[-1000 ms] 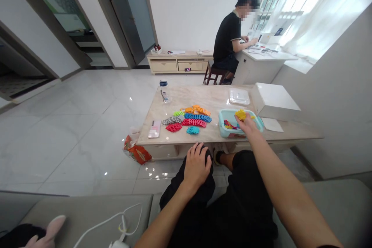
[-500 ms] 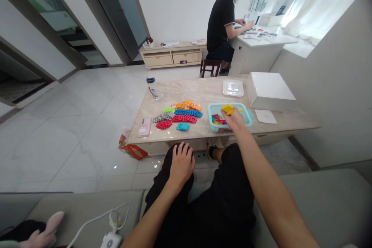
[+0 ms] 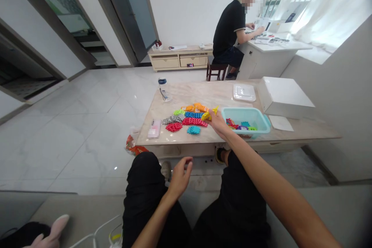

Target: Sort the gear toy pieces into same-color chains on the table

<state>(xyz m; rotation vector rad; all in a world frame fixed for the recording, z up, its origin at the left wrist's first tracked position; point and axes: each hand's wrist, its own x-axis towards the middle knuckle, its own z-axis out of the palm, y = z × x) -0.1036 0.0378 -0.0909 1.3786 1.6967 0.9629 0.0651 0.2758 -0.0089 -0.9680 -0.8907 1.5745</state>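
Note:
My right hand (image 3: 218,124) is stretched over the low marble table (image 3: 203,97) and holds yellow toy pieces (image 3: 208,115) just left of a teal bin (image 3: 258,118) that has several coloured pieces in it. Right beside the hand lie rows of flat interlocking pieces (image 3: 188,118) in orange, blue, red, grey and green. My left hand (image 3: 180,175) hovers between my knees, fingers loosely curled, holding nothing.
A white box (image 3: 283,97), a clear lid (image 3: 244,92), a paper sheet (image 3: 280,123), a bottle (image 3: 163,89) and a pink packet (image 3: 154,128) also sit on the table. An orange bag (image 3: 132,148) lies on the floor. Another person sits at a white desk (image 3: 270,56) behind.
My right hand moved left out of the teal bin with yellow pieces, toward the laid-out rows. My left hand lifted off my knee. The view shifted.

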